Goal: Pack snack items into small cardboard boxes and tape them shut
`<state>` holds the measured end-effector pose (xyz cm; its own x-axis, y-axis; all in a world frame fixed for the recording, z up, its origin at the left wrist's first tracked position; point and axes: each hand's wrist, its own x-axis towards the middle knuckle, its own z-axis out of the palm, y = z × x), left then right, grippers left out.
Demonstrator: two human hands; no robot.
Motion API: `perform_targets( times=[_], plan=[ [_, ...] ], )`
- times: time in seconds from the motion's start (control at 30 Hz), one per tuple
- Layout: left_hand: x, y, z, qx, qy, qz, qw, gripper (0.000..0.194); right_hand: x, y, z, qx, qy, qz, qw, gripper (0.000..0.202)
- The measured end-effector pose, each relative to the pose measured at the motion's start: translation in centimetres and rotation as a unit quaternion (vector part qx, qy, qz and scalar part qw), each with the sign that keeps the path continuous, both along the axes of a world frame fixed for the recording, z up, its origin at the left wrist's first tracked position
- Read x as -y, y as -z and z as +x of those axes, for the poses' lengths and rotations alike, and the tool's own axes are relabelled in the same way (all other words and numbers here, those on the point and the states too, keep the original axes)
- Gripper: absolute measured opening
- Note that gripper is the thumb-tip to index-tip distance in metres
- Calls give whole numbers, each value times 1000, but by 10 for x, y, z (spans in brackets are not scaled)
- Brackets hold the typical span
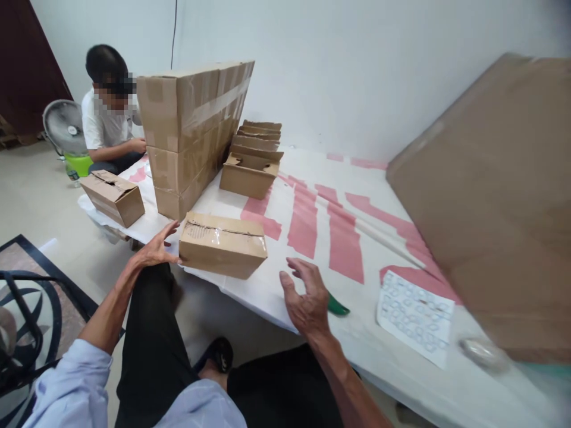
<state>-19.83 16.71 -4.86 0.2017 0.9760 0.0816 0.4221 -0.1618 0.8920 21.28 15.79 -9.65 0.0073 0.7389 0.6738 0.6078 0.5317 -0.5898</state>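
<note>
A closed cardboard box [223, 255] with clear tape along its top seam lies at the table's near edge. At its left end is my left hand [157, 246], fingers spread, the fingertips close to the cardboard; whether they touch it I cannot tell. My right hand [307, 294] hovers to the right of the box, fingers apart and curved, with nothing in it. Partly hidden behind the right hand, a green curved object [338, 307] rests on the table. A sheet of stickers or printed labels [414, 318] lies farther right.
Stacked taped boxes [178, 131] form a wall beyond the left hand, with open boxes [250, 175] behind it. Another box [113, 199] sits at the left corner. A person [109, 125] sits near a fan [66, 125]. A large carton [495, 208] stands right on the covered table [276, 297].
</note>
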Motion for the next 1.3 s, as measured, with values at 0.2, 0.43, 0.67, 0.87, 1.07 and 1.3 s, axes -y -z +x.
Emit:
perform_targets(
  times=[0.2,0.43,0.67,0.87,1.07,1.3],
  plan=[
    [-22,9,25,54,79,-10,995,125,-7,-23,-23,-15,-78,-47,996,50],
    [-1,1,77,7,44,127,991,129,-18,-6,10,-75,-17,-103,992,46],
    [5,-12,111,-26,12,217,976,128,-21,-7,29,-90,1,-136,987,48],
    [18,-21,132,-55,-28,262,963,115,-14,-52,23,-72,50,-57,995,43],
    [29,-37,165,-97,-54,271,956,108,8,-140,-11,130,-4,165,978,19],
    [36,-50,195,-127,-81,245,958,107,0,-163,-35,380,-56,144,912,22]
  ],
)
